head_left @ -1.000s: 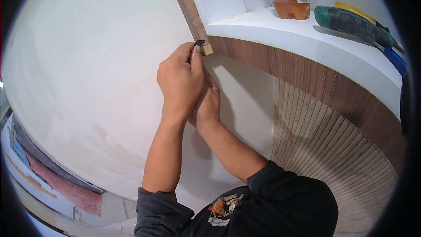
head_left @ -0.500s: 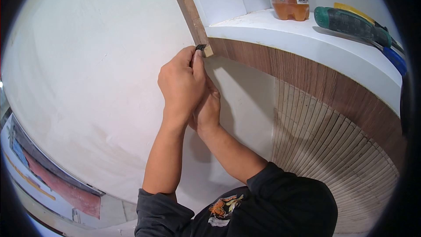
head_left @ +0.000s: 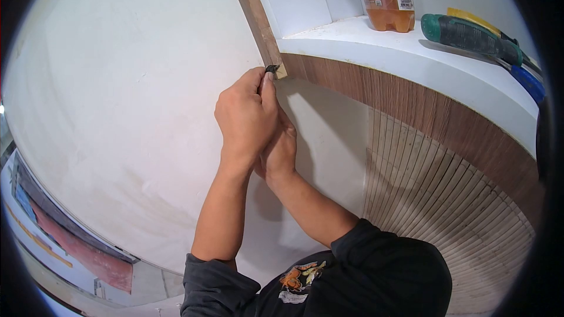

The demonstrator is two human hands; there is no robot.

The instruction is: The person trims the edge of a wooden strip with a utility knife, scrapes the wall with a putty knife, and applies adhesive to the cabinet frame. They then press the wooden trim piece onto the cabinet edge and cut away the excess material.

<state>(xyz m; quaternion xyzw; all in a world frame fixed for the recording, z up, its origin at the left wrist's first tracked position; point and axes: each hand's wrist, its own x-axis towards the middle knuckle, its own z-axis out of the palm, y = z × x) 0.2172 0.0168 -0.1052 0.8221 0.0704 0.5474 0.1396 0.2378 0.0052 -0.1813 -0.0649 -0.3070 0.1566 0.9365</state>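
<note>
Nearest the camera is the dark shirt [head_left: 376, 270] with a printed emblem [head_left: 301, 280] on its chest; from its sleeves both bare forearms reach forward. The right grip [head_left: 281, 149] lies behind and partly under the left one, close against its wrist; its fingers are largely hidden, so whether they grasp anything cannot be told. The left grip [head_left: 242, 111] is closed, thumb and forefinger pinching a small black piece [head_left: 272, 69]. That piece sits at the lower end of the wooden strip [head_left: 252, 9], just beside the pale cut tip [head_left: 281, 73]; whether it presses on the wood cannot be made out.

The step in hand looks like careful positioning or working of the black piece at this end. The next move seems to call for a steady pinch, small wrist motions and a clear view of the contact, which the fingers partly block; the piece could slip off the narrow edge.

Beyond, a wood-grain band [head_left: 382, 76] curves away from the strip, with a ribbed panel [head_left: 435, 158] below it. Above the band, the white shelf [head_left: 346, 38] bears an upright bottle [head_left: 390, 0] of amber liquid and, to its right, a green-and-black handle [head_left: 470, 35] beside yellow [head_left: 473, 17] and blue [head_left: 527, 82] ones.
</note>
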